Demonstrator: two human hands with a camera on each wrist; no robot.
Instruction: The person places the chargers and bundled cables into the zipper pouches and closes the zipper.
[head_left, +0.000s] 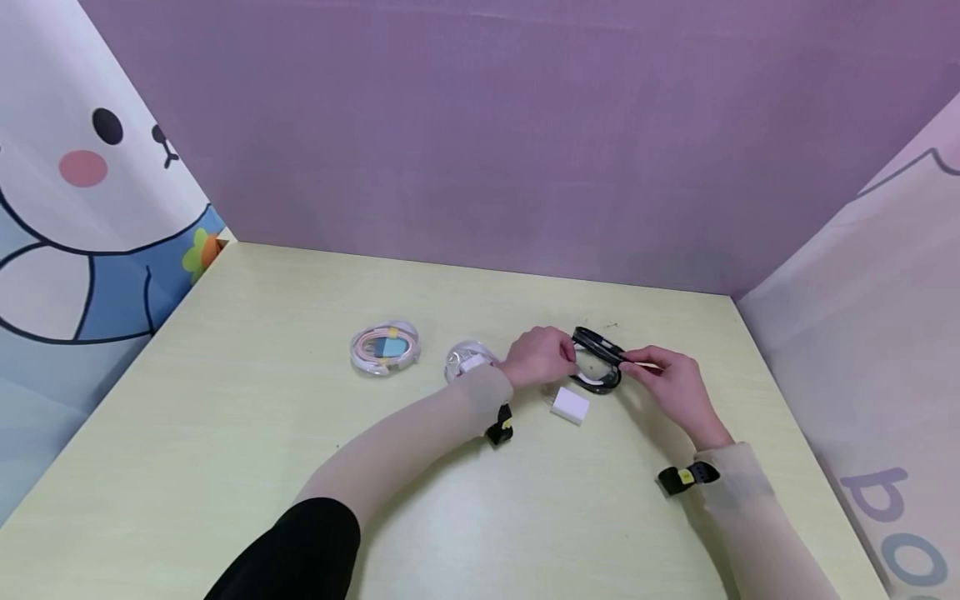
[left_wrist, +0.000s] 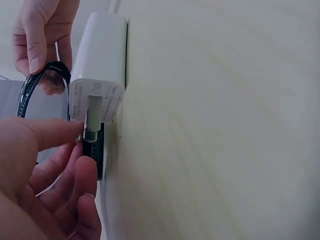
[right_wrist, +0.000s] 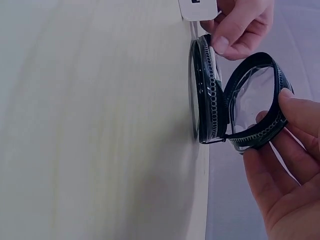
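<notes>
Both hands hold a round clear pouch with a black zipper edge (head_left: 600, 385), which stands opened like a clamshell on the table. My right hand (head_left: 670, 385) pinches the rim of the raised half (right_wrist: 260, 137), thumb on one side and fingers on the other. At the pouch's other side, my left hand (head_left: 538, 357) grips the black edge of the lower half (right_wrist: 207, 95) between thumb and fingers. Just in front of the pouch lies a white charger plug (head_left: 570, 406), large in the left wrist view with its port end toward the left fingers.
A coiled cable in a clear round pouch (head_left: 367, 360), with a blue piece in it, lies left on the pale table (head_left: 187, 433). A second clear pouch (head_left: 455, 358) with white contents sits partly behind the left wrist. A purple panel (head_left: 480, 150) closes the back; printed panels flank both sides.
</notes>
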